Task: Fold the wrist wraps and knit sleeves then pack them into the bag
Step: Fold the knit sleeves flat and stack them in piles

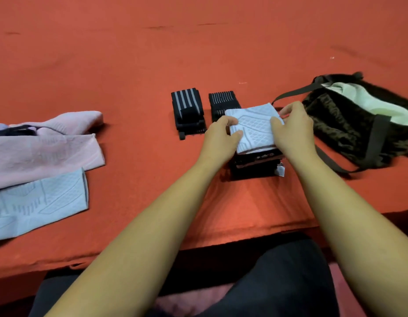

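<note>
Gripping the folded pale-blue knit sleeve [255, 128] from both sides: pinching its left edge with the left hand [221, 139], thumb on top, and clasping its right edge with the right hand [292, 131], fingers curled over the far corner. Sitting on or just above a dark folded stack [255, 163] toward the counter's [130, 65] front edge, right of middle; impossible to tell whether touching.

To do this well: square the sleeve's edges with the stack below, press flat against springing open, then release both sides evenly.

Beyond, toward the far edge, two folded striped wrist wraps [188, 110]; just right, the open bag [349, 133]. Toward the left edge, pink sleeves [50, 145] and a second blue sleeve [38, 202] lying unfolded, probably next for folding.
</note>
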`<action>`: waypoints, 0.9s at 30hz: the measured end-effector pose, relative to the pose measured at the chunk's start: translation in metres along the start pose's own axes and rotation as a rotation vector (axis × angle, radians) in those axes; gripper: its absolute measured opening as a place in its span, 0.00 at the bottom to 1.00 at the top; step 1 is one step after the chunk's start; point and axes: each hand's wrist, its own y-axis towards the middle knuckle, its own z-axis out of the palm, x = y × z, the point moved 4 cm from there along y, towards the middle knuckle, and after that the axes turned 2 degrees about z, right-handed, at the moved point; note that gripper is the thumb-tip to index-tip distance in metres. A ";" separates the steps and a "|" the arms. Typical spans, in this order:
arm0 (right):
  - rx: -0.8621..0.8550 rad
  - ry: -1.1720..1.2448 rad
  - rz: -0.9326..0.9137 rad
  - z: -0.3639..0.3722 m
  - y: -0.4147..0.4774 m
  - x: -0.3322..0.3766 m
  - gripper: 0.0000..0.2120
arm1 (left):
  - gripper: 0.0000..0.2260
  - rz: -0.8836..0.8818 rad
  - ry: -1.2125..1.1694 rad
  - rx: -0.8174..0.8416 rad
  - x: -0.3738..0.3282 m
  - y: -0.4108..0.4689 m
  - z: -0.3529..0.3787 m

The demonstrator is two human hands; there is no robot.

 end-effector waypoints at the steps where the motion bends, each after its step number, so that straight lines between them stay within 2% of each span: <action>1: 0.009 -0.014 0.012 0.005 -0.001 -0.007 0.08 | 0.13 -0.018 0.043 0.027 0.008 0.003 0.006; 5: 0.095 -0.083 0.040 0.022 -0.007 -0.024 0.08 | 0.13 -0.045 0.152 0.088 0.029 0.002 0.015; 7: 0.077 -0.110 0.035 0.019 -0.006 -0.020 0.08 | 0.12 -0.053 0.131 0.077 0.029 0.003 0.009; 11: -0.024 -0.081 -0.076 0.009 -0.007 0.023 0.11 | 0.06 -0.067 0.080 0.008 0.022 0.000 -0.031; 13: 0.002 -0.024 -0.144 0.021 -0.016 0.055 0.10 | 0.04 -0.070 0.089 -0.035 0.025 -0.009 -0.068; 17: 0.264 0.118 -0.179 0.081 -0.057 0.112 0.08 | 0.04 -0.136 0.216 -0.153 0.057 -0.044 -0.160; 20: 0.468 0.127 -0.187 0.134 -0.096 0.147 0.08 | 0.04 -0.216 0.384 -0.242 0.085 -0.083 -0.224; 22: 0.568 0.124 -0.220 0.164 -0.123 0.168 0.09 | 0.04 -0.249 0.484 -0.264 0.100 -0.109 -0.260; 24: 0.686 0.102 -0.261 0.191 -0.147 0.185 0.12 | 0.02 -0.261 0.583 -0.218 0.115 -0.132 -0.289; 27: 0.867 0.022 -0.314 0.221 -0.179 0.204 0.22 | 0.27 -0.294 0.825 0.088 0.146 -0.160 -0.312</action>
